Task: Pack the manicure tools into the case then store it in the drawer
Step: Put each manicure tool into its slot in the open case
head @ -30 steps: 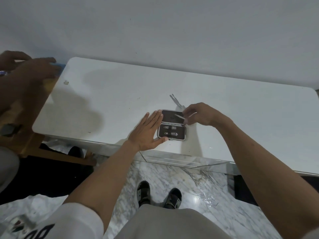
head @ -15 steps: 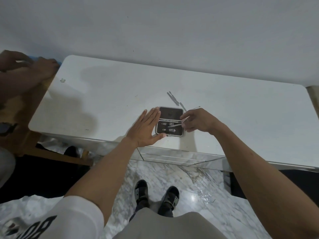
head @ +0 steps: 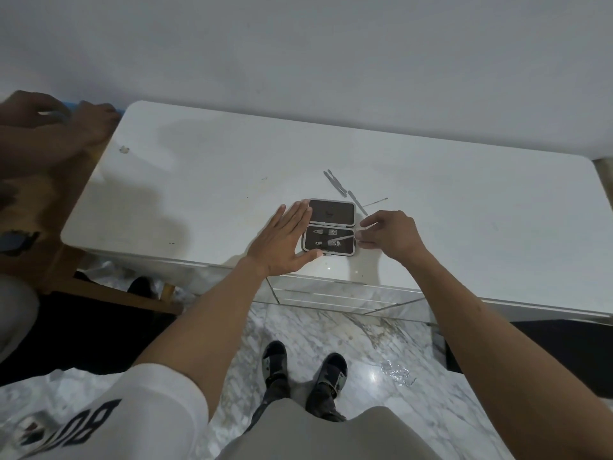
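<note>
Case: lies open and flat on the white bench, close to its front edge, lid half toward the wall.
Left hand: fingers straight and spread, palm flat on the bench, fingertips against the case's left side, steadying it.
Right hand: fingertips pinch the end of a slim tool that lies aslant across the lower tray.
Packed so far: a few small pieces sit in the tray's slots (too small to name).
Left to do: seat this tool, bring in the loose tools just behind the case, close the lid, then store it in a drawer.
Edges: the case's near side is close to the bench lip, so a push toward the body could tip it off.
Open room: bare benchtop right of and behind the case; another person's hands are at the far left corner.
</note>
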A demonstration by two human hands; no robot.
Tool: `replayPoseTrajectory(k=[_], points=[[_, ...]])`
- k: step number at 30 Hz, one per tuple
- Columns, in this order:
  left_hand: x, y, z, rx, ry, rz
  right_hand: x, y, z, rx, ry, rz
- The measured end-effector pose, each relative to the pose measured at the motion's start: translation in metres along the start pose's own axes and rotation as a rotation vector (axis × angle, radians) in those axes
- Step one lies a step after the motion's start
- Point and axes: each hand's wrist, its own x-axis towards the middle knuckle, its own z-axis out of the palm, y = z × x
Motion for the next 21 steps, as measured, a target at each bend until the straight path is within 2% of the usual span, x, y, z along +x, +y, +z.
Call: replayPoseTrajectory(k=[6,21], points=[[-0.001,0.0,-0.001,0.003,0.008,-0.002,-0.005,0.009,0.009,0.017,0.078,-0.004],[0.0,0.001,0.0,0.01,0.004,0.001,-0.005,0.022,0.016,0.108,0.149,0.009]])
